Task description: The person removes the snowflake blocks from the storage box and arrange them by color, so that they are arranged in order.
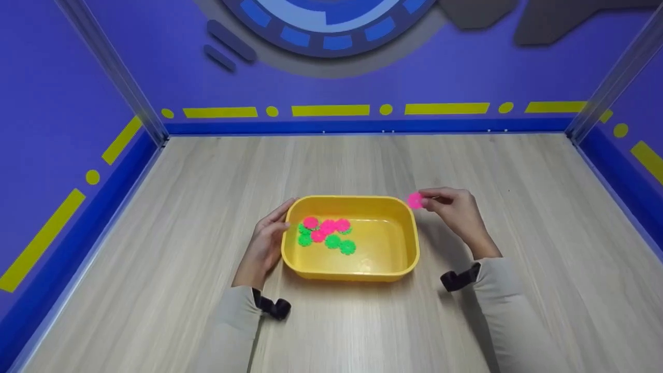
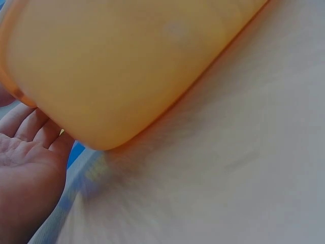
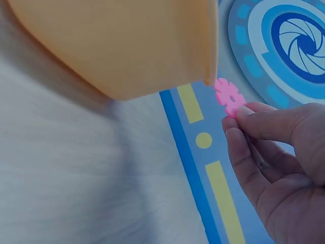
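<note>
A yellow plastic bin stands on the table. In its left half lie several notched, flower-shaped discs, some pink and others green; a few overlap. My left hand holds the bin's left side, thumb at the rim and fingers along the outer wall. The left wrist view shows those fingers partly hidden behind the bin. Beside the far right corner, my right hand pinches one pink disc between thumb and fingertips, just outside the rim.
The wooden table runs back to a purple-blue wall with yellow marks, and similar panels stand at both sides. A dark wrist camera is strapped at each sleeve cuff, the right one close to the bin's right side.
</note>
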Available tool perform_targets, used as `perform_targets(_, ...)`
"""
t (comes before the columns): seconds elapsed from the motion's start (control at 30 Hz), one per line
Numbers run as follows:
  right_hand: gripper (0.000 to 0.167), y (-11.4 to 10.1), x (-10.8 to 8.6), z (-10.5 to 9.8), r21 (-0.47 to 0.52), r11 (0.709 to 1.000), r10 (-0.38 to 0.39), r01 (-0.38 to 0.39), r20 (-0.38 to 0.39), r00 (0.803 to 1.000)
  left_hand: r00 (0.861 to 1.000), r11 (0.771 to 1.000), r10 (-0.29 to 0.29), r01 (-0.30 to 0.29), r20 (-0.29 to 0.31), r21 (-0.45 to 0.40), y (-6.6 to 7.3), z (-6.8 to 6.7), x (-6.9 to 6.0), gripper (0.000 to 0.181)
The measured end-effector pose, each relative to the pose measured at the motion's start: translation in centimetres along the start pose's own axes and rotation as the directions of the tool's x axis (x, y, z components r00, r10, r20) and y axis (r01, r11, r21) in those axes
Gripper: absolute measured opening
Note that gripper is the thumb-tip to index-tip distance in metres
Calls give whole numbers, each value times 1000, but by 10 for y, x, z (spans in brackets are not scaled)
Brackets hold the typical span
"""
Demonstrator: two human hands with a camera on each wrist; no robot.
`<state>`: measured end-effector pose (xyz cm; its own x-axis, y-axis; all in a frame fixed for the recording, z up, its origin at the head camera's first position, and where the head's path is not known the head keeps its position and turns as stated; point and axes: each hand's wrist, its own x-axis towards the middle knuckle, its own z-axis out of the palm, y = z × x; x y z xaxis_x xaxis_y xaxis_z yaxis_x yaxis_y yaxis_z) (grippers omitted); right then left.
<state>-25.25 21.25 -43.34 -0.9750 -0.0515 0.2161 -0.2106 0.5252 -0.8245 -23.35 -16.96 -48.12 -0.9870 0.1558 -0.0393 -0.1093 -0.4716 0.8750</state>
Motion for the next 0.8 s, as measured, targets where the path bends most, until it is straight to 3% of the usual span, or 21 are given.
perform_targets(0.43,28,17,-7,-12,-28,996,90,-89,14,996,1000,1000,1,-1,-4,-6,0,1,0,60)
perform_targets(0.8,29,35,-7,-14,-121,971,213,-206,50,976,1000,1000,-7,7,-13,-3,0,1,0,62)
